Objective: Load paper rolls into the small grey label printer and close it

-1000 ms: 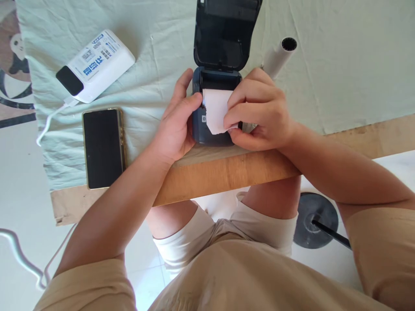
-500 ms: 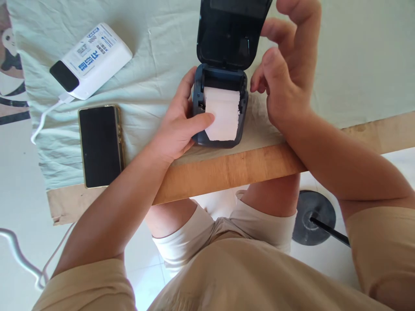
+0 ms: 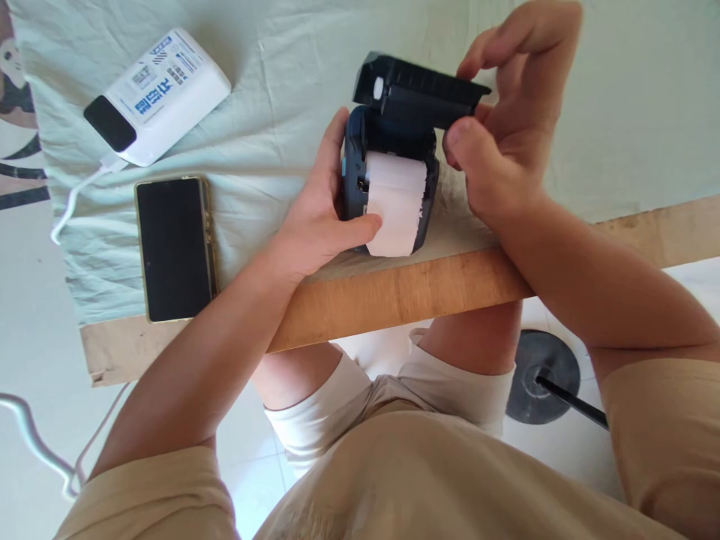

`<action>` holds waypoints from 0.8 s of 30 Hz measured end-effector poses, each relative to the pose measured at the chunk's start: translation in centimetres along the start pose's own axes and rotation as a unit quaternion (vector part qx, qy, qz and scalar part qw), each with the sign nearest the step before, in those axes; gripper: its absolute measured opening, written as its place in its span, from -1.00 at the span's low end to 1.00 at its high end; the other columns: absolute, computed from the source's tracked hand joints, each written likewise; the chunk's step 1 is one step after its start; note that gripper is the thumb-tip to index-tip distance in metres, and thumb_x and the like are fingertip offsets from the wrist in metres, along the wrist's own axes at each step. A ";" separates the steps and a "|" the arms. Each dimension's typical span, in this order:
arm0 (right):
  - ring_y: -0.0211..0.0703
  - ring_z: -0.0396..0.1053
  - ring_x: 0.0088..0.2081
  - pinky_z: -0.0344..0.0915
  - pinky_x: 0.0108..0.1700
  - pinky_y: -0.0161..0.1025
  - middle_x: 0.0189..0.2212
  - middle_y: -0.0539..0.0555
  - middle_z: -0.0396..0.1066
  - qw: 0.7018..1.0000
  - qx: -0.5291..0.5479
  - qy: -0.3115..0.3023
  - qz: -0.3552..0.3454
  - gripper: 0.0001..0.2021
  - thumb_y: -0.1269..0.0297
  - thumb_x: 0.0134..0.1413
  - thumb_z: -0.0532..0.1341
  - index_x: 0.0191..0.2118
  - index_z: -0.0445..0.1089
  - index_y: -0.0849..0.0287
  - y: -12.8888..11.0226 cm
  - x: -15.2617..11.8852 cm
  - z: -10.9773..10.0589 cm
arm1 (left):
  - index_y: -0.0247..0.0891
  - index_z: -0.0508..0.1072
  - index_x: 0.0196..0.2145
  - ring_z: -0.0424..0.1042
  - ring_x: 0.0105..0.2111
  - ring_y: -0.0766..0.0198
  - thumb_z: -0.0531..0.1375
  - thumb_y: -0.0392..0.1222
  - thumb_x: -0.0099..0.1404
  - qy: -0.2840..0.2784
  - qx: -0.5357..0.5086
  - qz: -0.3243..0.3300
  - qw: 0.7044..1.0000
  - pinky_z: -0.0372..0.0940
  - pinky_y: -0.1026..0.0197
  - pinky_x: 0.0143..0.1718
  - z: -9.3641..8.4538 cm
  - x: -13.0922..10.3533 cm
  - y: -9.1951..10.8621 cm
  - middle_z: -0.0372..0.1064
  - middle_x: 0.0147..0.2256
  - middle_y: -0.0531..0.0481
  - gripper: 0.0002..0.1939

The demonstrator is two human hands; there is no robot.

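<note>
A small dark label printer point(image 3: 353, 196) sits near the table's front edge, its black lid point(image 3: 424, 86) raised and tilted partway down over the body. White paper point(image 3: 397, 199) comes out of the paper bay and hangs over the front. My left hand point(image 3: 323, 202) wraps the printer's left side, with its thumb pressing on the paper. At the lid's right end is my right hand point(image 3: 509, 127), its fingers and thumb around the lid's edge. The inside of the bay lies partly in shadow under the lid.
Left on the pale green cloth point(image 3: 281, 67) are a white power bank point(image 3: 169, 94) with a white cable point(image 3: 73, 199) and a dark-screened phone point(image 3: 174, 247). A bare wooden edge point(image 3: 394, 296) runs along the table front. A round black base point(image 3: 543, 375) stands on the floor.
The lid has swung from wide open to partway down over the printer, my right hand's fingers moving with it. The printer has shifted slightly right and down, my left hand still on it.
</note>
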State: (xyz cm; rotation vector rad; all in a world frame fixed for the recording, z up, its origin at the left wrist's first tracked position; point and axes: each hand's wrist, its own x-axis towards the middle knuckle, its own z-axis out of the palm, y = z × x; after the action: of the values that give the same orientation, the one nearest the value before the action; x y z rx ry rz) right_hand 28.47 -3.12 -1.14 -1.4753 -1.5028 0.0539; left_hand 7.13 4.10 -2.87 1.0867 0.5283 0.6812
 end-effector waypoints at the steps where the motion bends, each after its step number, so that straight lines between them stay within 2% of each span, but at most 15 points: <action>1: 0.13 0.45 0.11 0.49 -0.26 -0.06 0.02 0.15 0.32 1.000 -0.007 -0.019 -0.014 -0.73 -0.03 0.31 0.08 0.03 0.25 -0.09 0.3 -0.1 0.0 | 0.09 0.47 0.33 0.59 0.07 0.15 0.48 -0.30 0.08 0.001 0.002 -0.003 1.000 0.50 0.16 0.08 0.1 -0.1 0.1 0.60 0.12 0.13 -0.14; 3: 0.16 0.42 0.12 0.55 -0.12 0.04 0.04 0.18 0.34 0.997 -0.035 -0.058 -0.029 -0.67 -0.09 0.27 0.13 0.04 0.34 -0.10 1.0 -0.2 -0.1 | 0.10 0.48 0.33 0.62 0.07 0.13 0.50 -0.31 0.07 0.008 0.006 -0.014 1.000 0.53 0.16 0.07 0.2 -0.2 0.2 0.60 0.12 0.11 -0.13; 6: 0.25 0.37 0.22 0.59 0.06 0.12 0.09 0.23 0.35 0.989 -0.101 -0.106 -0.013 -0.64 -0.11 0.14 0.34 -0.03 0.45 -0.08 1.1 -0.3 -0.1 | 0.08 0.43 0.37 0.63 0.11 0.10 0.50 -0.33 0.05 0.011 -0.005 -0.013 1.000 0.56 0.14 0.07 0.2 0.1 0.1 0.60 0.14 0.10 -0.06; 8: 0.24 0.37 0.23 0.61 0.03 0.08 0.16 0.21 0.35 0.982 -0.129 -0.139 0.019 -0.59 -0.12 0.05 0.45 -0.05 0.49 -0.06 0.6 -0.2 -0.1 | 0.07 0.43 0.35 0.60 0.15 0.06 0.49 -0.37 0.00 0.009 -0.025 0.001 1.000 0.55 0.11 0.10 0.0 0.3 0.0 0.59 0.16 0.09 -0.04; 10: 0.15 0.42 0.15 0.62 -0.07 0.00 0.24 0.18 0.34 0.975 -0.134 -0.168 0.060 -0.57 -0.11 0.04 0.48 -0.03 0.50 -0.06 0.0 0.0 -0.1 | 0.08 0.46 0.30 0.59 0.19 0.04 0.48 -0.40 -0.04 0.009 -0.032 0.003 0.999 0.55 0.09 0.15 0.0 0.5 -0.1 0.58 0.18 0.09 -0.06; 13: 0.10 0.43 0.10 0.61 -0.15 -0.07 0.24 0.18 0.37 0.973 -0.119 -0.183 0.077 -0.58 -0.06 0.05 0.49 -0.03 0.50 -0.06 -0.6 0.3 -0.2 | 0.16 0.49 0.27 0.61 0.17 0.06 0.48 -0.35 -0.01 0.010 -0.028 -0.002 1.000 0.55 0.08 0.18 -0.1 0.6 -0.4 0.58 0.21 0.14 -0.12; 16: 0.11 0.41 0.14 0.58 -0.19 -0.09 0.19 0.20 0.39 0.973 -0.101 -0.193 0.070 -0.62 -0.04 0.10 0.45 -0.03 0.47 -0.05 -0.6 0.4 -0.4 | 0.19 0.48 0.24 0.64 0.07 0.05 0.48 -0.31 -0.01 -0.001 -0.036 0.027 0.999 0.58 0.10 0.05 -0.5 0.9 -1.1 0.62 0.17 0.13 -0.14; 19: 0.11 0.41 0.13 0.54 -0.16 -0.07 0.07 0.19 0.40 0.982 -0.022 -0.183 0.029 -0.67 -0.09 0.20 0.31 -0.04 0.42 -0.05 0.1 0.2 -0.4 | 0.16 0.41 0.31 0.63 0.01 0.06 0.46 -0.28 0.05 -0.016 -0.036 0.050 0.998 0.57 0.11 -0.04 -1.4 1.7 -2.3 0.61 0.18 0.10 -0.12; 21: 0.09 0.42 0.11 0.53 -0.15 -0.07 0.03 0.18 0.40 0.986 0.029 -0.162 0.013 -0.64 -0.18 0.25 0.22 -0.04 0.40 -0.05 1.0 0.0 0.0 | 0.17 0.35 0.39 0.62 0.03 0.03 0.50 -0.22 0.05 -0.036 -0.013 0.055 0.998 0.56 0.08 -0.06 -2.5 2.4 -3.3 0.59 0.18 0.06 -0.03; 23: 0.04 0.46 0.04 0.50 -0.23 -0.11 0.10 0.15 0.40 0.985 0.079 -0.150 0.025 -0.50 -0.33 0.24 0.22 0.08 0.37 -0.10 2.0 -0.1 0.6 | 0.18 0.27 0.47 0.56 0.14 -0.05 0.60 -0.14 -0.10 -0.079 0.001 0.072 0.994 0.55 0.05 0.02 -3.7 3.2 -4.4 0.51 0.28 0.05 0.20; 24: -0.01 0.47 -0.03 0.48 -0.29 -0.14 0.13 0.13 0.41 0.983 0.102 -0.152 0.033 -0.38 -0.43 0.19 0.23 0.16 0.33 -0.14 2.5 -0.2 1.0 | 0.17 0.16 0.52 0.53 0.20 -0.07 0.61 -0.10 -0.10 -0.101 0.006 0.085 0.991 0.53 0.02 0.07 -4.3 3.6 -4.9 0.44 0.35 0.03 0.29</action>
State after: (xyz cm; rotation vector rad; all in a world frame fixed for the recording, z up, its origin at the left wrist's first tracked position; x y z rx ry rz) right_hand 29.66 -2.04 -3.34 -1.3946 -1.6337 0.4787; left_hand 7.84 7.90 -9.21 1.2062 0.2685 0.7075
